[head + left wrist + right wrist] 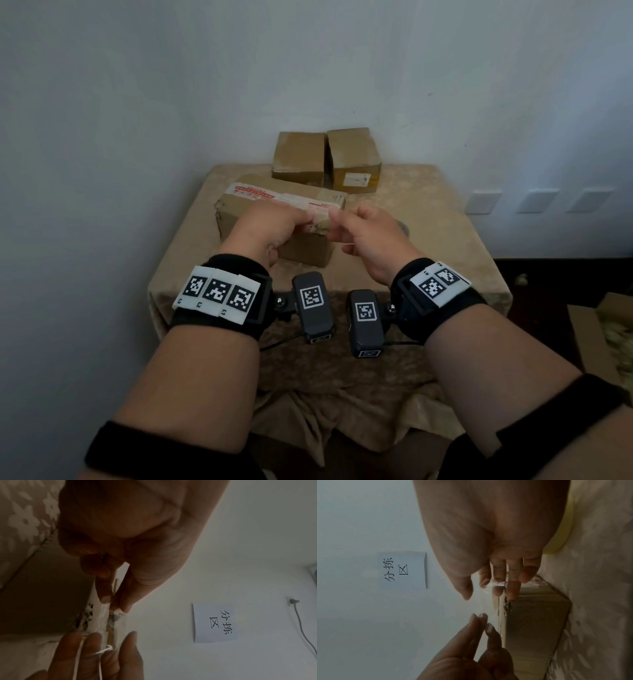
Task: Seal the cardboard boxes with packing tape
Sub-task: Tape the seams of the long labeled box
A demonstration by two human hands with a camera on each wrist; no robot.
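A brown cardboard box (308,251) with red and white printed tape on top lies in the middle of the cloth-covered table (428,260). My left hand (310,219) sits on its near top edge, where thumb and forefinger pinch a short clear tape strip (118,626) at the flap edge. Just to the right, my right hand (334,219) pinches the strip's other end between thumb and curled fingers. In the right wrist view the strip (498,585) glints at the box (536,615) corner. A yellowish tape roll (563,531) lies on the cloth behind my right palm.
Two more brown boxes (298,157) (354,161) stand side by side at the table's back edge against the wall. An open carton (603,329) sits on the floor to the right. A paper sign (214,622) hangs on the wall.
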